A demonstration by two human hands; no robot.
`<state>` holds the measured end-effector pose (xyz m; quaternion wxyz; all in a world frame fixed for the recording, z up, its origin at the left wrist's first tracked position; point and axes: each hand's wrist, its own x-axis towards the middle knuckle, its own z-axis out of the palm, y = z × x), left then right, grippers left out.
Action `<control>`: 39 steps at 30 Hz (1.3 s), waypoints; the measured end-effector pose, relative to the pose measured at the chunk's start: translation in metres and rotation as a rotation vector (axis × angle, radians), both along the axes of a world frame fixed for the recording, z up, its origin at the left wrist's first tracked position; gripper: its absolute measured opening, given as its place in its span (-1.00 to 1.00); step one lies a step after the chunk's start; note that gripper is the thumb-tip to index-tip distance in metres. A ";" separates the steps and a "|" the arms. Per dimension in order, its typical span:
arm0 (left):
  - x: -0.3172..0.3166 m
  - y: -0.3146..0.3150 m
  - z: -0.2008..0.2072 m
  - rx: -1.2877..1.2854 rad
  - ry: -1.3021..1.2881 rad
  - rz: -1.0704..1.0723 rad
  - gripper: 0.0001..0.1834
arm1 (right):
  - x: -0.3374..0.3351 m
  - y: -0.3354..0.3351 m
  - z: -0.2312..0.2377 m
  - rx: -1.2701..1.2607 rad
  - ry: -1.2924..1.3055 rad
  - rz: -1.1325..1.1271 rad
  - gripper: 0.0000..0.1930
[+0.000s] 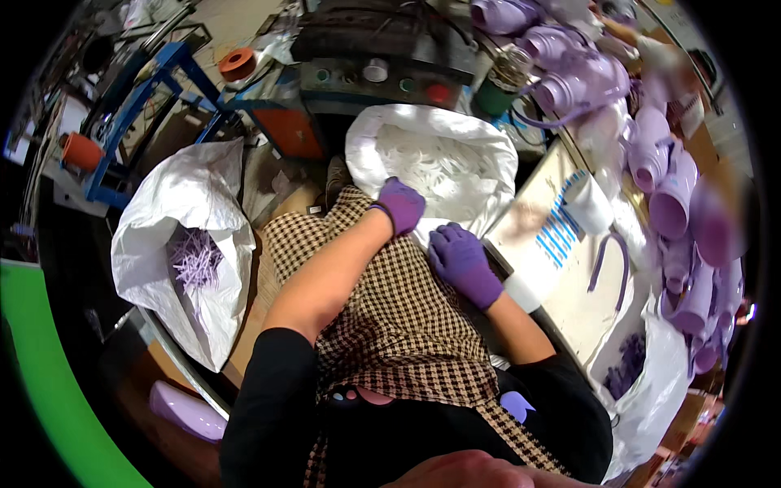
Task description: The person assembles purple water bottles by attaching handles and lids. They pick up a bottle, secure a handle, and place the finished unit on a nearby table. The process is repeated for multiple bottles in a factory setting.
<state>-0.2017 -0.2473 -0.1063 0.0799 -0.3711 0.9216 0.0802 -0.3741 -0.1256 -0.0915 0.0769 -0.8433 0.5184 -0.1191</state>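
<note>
Both my hands wear purple gloves and are at the near rim of a white woven sack (370,130), which is rolled open and holds many clear, whitish plastic strips (439,167). My left hand (400,205) is closed in a fist on the rim's left part. A little nearer to me, on the right, my right hand (465,262) has its fingers curled over the edge of the same sack. The fingertips of both are partly hidden. A checked brown-and-black apron (399,333) covers my lap beneath my arms.
A second white sack (175,175) with thin lilac strips (196,259) stands left. Behind is a dark machine (382,57) with knobs. At right, a pale worktop (561,301) bears blue marks and a white cup (587,203); glossy lilac plastic parts (582,81) pile beyond it.
</note>
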 end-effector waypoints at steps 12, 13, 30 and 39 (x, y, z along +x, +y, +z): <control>0.017 0.017 0.004 -0.091 0.267 0.002 -0.81 | -0.053 -0.079 0.015 -0.107 0.149 -0.315 -0.35; 0.012 0.019 0.004 -0.091 0.307 -0.017 -0.81 | -0.068 -0.099 0.003 -0.010 0.282 -0.276 -0.45; -0.010 0.015 0.023 1.247 1.465 0.239 -0.69 | -0.013 -0.007 0.035 -0.136 -1.005 -0.321 -0.68; -0.013 0.022 0.035 1.151 1.312 0.277 -0.29 | -0.027 -0.009 0.041 -0.094 -0.679 -0.213 -0.61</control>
